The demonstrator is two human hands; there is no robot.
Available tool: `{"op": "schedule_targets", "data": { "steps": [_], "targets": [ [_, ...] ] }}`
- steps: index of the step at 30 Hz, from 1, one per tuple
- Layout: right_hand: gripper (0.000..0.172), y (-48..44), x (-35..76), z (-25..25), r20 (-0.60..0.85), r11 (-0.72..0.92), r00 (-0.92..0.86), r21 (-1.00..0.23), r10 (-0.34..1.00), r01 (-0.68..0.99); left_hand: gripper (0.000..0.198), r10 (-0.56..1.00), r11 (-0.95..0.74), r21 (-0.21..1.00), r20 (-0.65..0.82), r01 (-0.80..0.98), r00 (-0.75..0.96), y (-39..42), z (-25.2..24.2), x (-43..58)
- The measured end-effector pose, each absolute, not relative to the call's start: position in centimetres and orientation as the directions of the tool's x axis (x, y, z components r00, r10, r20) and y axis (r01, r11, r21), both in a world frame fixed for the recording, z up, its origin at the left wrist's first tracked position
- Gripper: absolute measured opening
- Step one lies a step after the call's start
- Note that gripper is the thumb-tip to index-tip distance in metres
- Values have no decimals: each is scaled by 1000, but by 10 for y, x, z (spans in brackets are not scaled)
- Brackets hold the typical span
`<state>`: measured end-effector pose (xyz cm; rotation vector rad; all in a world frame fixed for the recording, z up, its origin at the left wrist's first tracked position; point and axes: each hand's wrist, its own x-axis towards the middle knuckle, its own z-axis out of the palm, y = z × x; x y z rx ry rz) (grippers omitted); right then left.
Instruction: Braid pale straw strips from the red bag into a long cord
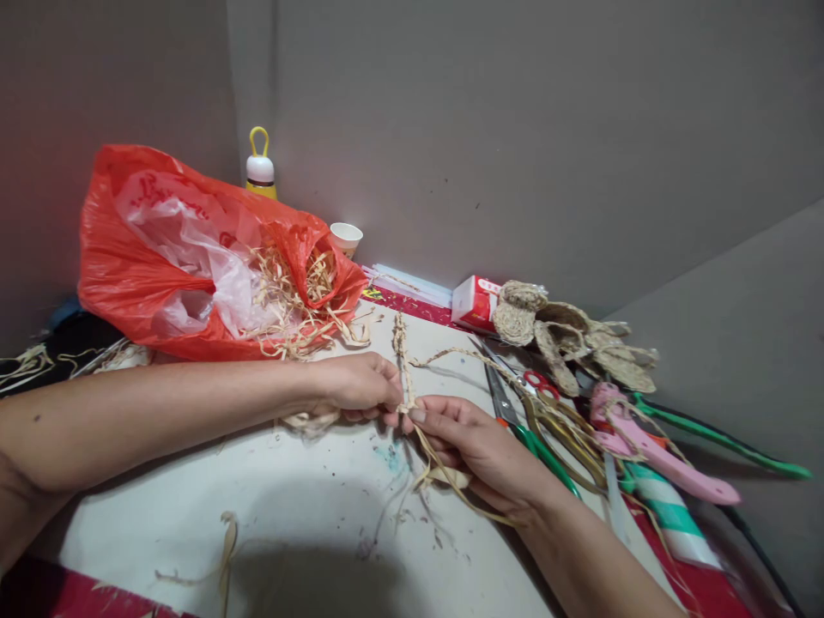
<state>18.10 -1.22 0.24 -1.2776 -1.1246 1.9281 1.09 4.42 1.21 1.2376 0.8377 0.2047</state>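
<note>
A narrow braided straw piece (400,348) stands out from between my hands, its far end pointing away from me. My left hand (364,384) is closed on its left side, fingertips pinching the near end. Thumb and fingers of my right hand (460,433) pinch the same end from the right. Loose straw strands (430,451) trail from the pinch below my right hand, passing under the palm. A thin twisted straw cord (451,352) runs off to the right from near the braid. The fingertips partly hide the worked end.
On the left, an orange-red plastic bag (148,283) spills straw (289,313). Behind it are a bottle (261,172) and a paper cup (346,236). Green-handled scissors (541,451), brass-coloured scissors (566,438), a pink-handled tool (669,459) and woven straw pieces (566,330) crowd the right.
</note>
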Motion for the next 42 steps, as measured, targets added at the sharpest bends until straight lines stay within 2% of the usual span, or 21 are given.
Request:
{"op": "schedule_targets", "data": {
  "steps": [4, 10, 14, 19, 23, 26, 29, 35, 42],
  "targets": [
    [25, -13, 183, 3, -464, -505, -371, -863, 805, -18, 2, 609, 276, 917, -400, 290, 685, 45, 11, 11],
    [25, -12, 184, 3, -459, -511, -386, -858, 800, -39, 14, 528, 229, 948, -312, 222, 790, 54, 6, 4],
    [24, -11, 185, 3, -462, -530, -411, -845, 786, -64, 11, 517, 158, 960, -280, 232, 809, 57, 5, 2],
    [23, -11, 187, -1, -469, -551, -419, -829, 778, -95, 6, 577, -74, 952, -202, 297, 791, 51, 10, 2],
    [24, -10, 189, -5, -462, -556, -426, -822, 778, -125, 4, 645, -302, 889, -76, 345, 761, 44, 12, 4],
    [23, -9, 189, -6, -460, -561, -433, -817, 775, -137, 8, 646, -410, 842, -3, 350, 763, 42, 12, 4],
    [22, -9, 189, -3, -463, -564, -425, -812, 778, -150, 8, 636, -386, 865, -1, 320, 772, 44, 10, 3],
    [19, -10, 186, 2, -450, -567, -410, -791, 793, -229, 10, 583, -174, 966, -57, 193, 810, 47, 5, 2],
    [23, -10, 185, 1, -454, -583, -414, -765, 789, -273, 10, 538, -34, 992, -86, 123, 839, 44, 3, 4]
  ]
}}
